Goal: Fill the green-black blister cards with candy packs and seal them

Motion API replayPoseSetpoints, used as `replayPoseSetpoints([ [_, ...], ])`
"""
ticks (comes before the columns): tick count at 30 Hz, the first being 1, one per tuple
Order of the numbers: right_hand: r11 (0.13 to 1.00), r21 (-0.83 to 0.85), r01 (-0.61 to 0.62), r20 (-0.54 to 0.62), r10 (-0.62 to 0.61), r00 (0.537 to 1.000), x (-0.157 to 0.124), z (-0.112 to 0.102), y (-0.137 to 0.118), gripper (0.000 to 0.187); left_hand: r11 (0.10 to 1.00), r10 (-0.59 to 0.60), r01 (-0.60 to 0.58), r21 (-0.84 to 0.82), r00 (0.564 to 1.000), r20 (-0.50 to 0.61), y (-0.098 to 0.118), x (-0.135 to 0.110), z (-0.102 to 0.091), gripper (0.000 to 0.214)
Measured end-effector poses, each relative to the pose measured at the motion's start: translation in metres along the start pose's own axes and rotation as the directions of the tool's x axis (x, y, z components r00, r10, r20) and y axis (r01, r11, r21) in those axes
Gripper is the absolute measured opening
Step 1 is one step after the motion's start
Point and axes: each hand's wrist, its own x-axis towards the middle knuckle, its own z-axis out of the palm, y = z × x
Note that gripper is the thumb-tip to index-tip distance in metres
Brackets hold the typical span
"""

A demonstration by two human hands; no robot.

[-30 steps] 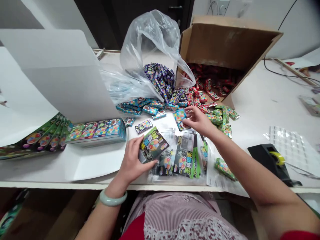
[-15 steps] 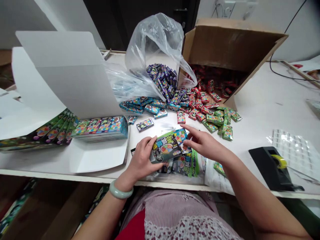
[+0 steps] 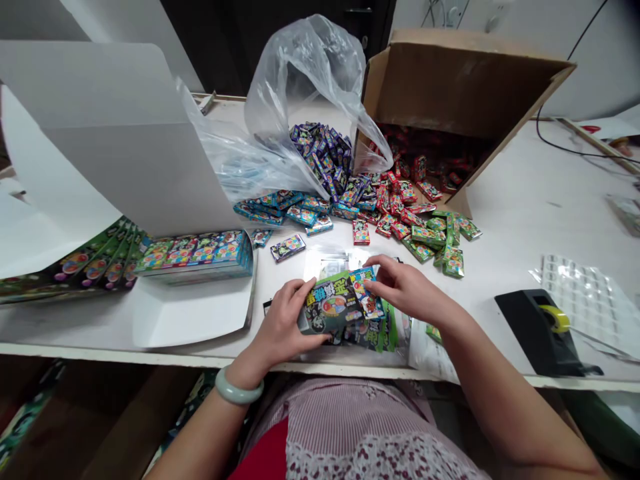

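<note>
My left hand [image 3: 281, 323] is closed on the left end of a dark printed candy pouch [image 3: 330, 305] with a green edge. At the pouch's right end, my right hand [image 3: 407, 288] pinches a small blue candy packet [image 3: 370, 305] between thumb and fingers. The packet overlaps the pouch; whether part of it is inside, I cannot tell. Under my hands lie more pouches with green edges [image 3: 387, 333], flat on the table. A single purple candy box [image 3: 288, 248] and a red candy box [image 3: 361, 232] lie just beyond.
An open white display carton [image 3: 195, 317] holds a row of small boxes [image 3: 195, 255] at left. Behind are a clear plastic bag [image 3: 310, 60] with purple boxes and a cardboard box [image 3: 445, 87] spilling red ones. Green boxes [image 3: 453, 261] and a tape dispenser [image 3: 537, 333] are at right.
My right hand's fingers have closed in on the blue packet, which now sits slightly lower. The left hand still holds the pouch. The view has shifted slightly.
</note>
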Motion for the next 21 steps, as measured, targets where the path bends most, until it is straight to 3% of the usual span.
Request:
replayPoseSetpoints([
  [9,0.992,0.123,0.002,0.094,-0.014,0.995,-0.008,-0.008,-0.002,0.017,0.993,-0.001,0.007,-0.118,0.999,0.054,0.004,-0.004,-0.004,0.098],
  [15,0.999,0.04,0.019,0.146,-0.024,0.989,-0.008,-0.008,-0.002,0.021,0.997,0.068,-0.066,-0.034,0.997,0.044,0.006,-0.002,0.0,0.1],
  [18,1.0,0.019,0.002,-0.1,0.0,0.995,-0.006,0.004,0.001,0.036,0.999,0.017,-0.015,0.039,0.999,-0.037,0.005,0.0,0.003,0.094],
  [21,0.997,-0.01,0.075,-0.312,-0.074,0.947,-0.01,0.023,0.004,0.037,0.993,-0.057,0.069,0.094,0.99,-0.125,0.007,0.004,0.005,0.09],
])
